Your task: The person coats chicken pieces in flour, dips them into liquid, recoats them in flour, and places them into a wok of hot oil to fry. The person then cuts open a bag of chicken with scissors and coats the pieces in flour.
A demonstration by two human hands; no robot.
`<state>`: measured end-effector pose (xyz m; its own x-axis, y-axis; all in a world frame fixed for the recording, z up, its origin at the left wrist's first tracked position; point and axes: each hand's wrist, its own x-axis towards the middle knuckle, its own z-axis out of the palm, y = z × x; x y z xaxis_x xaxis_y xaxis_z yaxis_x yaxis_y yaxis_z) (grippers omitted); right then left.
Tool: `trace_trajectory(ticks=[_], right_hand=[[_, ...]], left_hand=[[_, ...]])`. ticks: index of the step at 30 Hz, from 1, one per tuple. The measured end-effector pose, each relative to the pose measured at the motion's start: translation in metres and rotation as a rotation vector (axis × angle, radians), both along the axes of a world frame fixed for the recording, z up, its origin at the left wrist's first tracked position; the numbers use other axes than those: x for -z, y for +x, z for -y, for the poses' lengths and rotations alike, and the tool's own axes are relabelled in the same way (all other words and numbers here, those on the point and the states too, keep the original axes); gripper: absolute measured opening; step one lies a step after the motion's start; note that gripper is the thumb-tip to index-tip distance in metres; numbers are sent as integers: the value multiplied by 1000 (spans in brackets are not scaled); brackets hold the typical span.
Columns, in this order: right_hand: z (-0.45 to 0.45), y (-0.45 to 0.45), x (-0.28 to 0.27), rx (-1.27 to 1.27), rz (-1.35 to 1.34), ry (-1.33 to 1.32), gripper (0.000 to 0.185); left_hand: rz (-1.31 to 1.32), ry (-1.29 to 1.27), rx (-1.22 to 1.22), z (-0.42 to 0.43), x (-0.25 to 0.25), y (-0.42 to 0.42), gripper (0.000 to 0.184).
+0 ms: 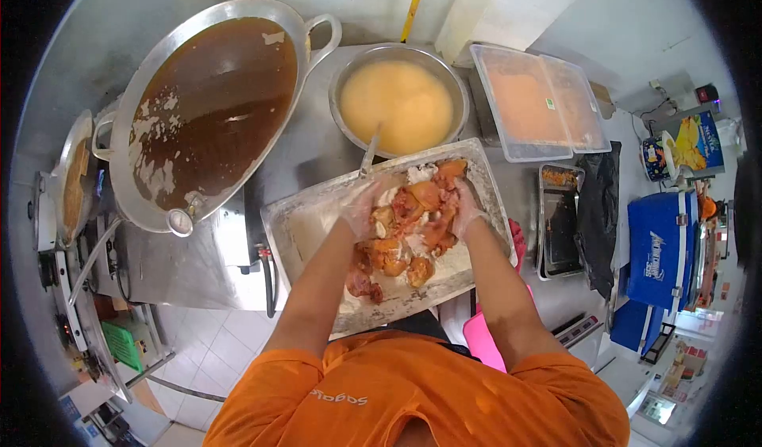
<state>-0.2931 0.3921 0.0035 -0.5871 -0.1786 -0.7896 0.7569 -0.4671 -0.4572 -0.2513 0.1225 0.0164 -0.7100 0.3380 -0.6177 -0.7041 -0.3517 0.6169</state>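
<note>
A metal tray point(298, 245) dusted with white flour lies in front of me, slightly tilted in view. Pieces of raw meat point(413, 217), orange and pink and partly floured, are heaped in it. My left hand point(365, 207), in a clear glove, is against the left side of the heap. On the right side, my right hand point(467, 207), also in a clear glove, cups the pieces. Both hands hold meat between them; some fingertips are hidden in it. Behind the tray, a steel bowl point(343, 122) holds cloudy yellowish liquid, with a metal utensil handle point(370, 152) leaning at its rim.
A large two-handled pan point(274, 141) of brown oil with a dial thermometer point(180, 222) stands left. At right are a lidded plastic container point(528, 102), a dark rectangular tray point(559, 233), a black bag point(597, 217) and a blue cooler point(657, 245).
</note>
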Motion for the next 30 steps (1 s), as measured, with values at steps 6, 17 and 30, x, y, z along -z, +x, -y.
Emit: trace_trajectory(ticks=[6, 17, 30], right_hand=[[10, 15, -54, -649, -248, 653, 77], [-49, 11, -7, -475, 21, 816, 76], [37, -2, -14, -609, -464, 476, 97]], left_hand=[[95, -364, -392, -32, 2, 23, 55], [0, 172, -467, 24, -10, 17, 31], [131, -374, -15, -8, 41, 4, 58]])
